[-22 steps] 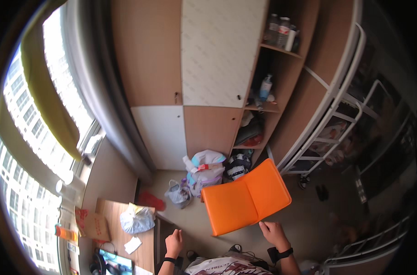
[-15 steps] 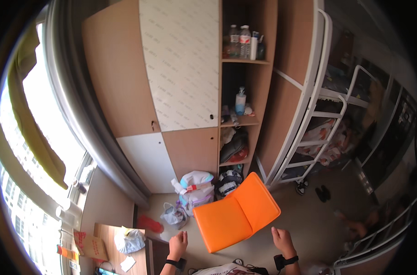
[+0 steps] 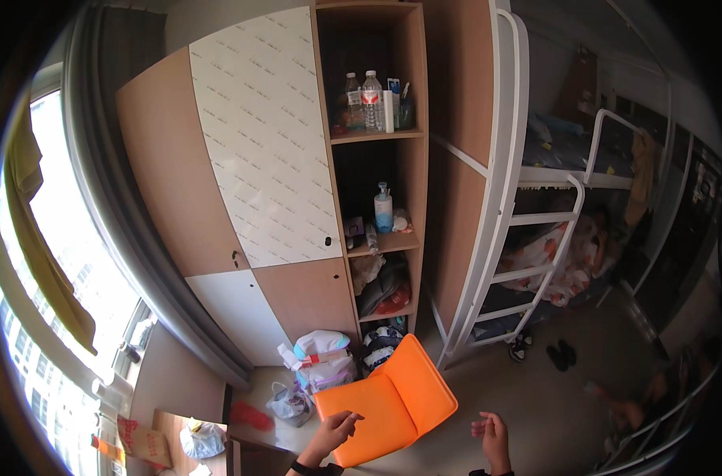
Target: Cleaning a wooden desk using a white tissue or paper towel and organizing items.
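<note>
An orange chair (image 3: 369, 408) with a padded seat and backrest stands on the floor ahead of me. My left hand (image 3: 335, 435) is over the near left part of its seat in the view, fingers loosely stretched towards the right and holding nothing. Whether it touches the seat I cannot tell. To the right of the chair, my right hand (image 3: 490, 440) is raised and apart from it, with fingers partly extended and nothing in them. A dark band circles my left wrist.
Behind the chair, a colourful backpack (image 3: 325, 361) and a plastic bag (image 3: 290, 403) stand before the wardrobe (image 3: 254, 143). Bottles sit on its open shelves. A bunk-bed ladder (image 3: 527, 274) rises at right, with dark shoes (image 3: 562, 355) nearby. A desk (image 3: 168, 424) stands at lower left.
My view has tilted upward and turned slightly right. Both hands have gone from closed to open. The left hand has moved inward over the chair seat.
</note>
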`<action>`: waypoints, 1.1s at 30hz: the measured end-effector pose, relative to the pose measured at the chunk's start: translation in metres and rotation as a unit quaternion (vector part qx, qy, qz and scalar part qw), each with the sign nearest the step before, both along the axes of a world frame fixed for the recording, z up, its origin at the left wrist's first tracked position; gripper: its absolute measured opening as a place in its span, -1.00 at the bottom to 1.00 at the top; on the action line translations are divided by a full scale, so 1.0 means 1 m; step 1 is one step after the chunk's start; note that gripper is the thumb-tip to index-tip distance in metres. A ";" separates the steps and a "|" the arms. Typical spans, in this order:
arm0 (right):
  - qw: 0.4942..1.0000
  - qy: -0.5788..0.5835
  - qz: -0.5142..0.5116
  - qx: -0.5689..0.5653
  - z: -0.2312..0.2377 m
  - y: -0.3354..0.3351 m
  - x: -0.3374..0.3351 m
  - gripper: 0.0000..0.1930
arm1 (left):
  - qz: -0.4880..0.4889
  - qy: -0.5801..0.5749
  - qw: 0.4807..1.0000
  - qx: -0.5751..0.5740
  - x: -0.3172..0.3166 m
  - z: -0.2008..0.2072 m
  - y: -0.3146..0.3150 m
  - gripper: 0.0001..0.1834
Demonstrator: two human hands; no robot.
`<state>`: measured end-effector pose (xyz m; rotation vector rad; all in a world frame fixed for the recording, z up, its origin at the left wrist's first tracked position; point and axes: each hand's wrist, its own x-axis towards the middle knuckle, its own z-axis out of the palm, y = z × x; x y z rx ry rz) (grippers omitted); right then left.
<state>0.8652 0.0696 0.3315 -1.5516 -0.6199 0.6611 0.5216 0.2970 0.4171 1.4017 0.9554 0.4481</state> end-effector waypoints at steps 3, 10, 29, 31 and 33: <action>0.998 0.049 0.004 0.028 0.006 0.013 0.007 -0.72 | 0.001 -0.032 0.998 -0.055 0.003 -0.015 0.009 -0.59; 0.995 -0.096 0.010 0.014 0.057 0.046 -0.008 -0.69 | -0.014 0.180 0.914 0.363 -0.008 -0.024 0.037 -0.68; 0.993 -0.086 0.019 0.078 0.206 0.164 -0.094 -0.45 | 0.065 0.116 0.899 0.417 -0.108 0.070 0.148 -0.68; 0.992 -0.086 0.022 0.091 0.216 0.168 -0.096 -0.44 | 0.058 0.100 0.895 0.432 -0.102 0.088 0.153 -0.67; 0.992 -0.081 0.024 0.088 0.230 0.171 -0.095 -0.40 | 0.008 0.121 0.889 0.442 -0.095 0.109 0.161 -0.63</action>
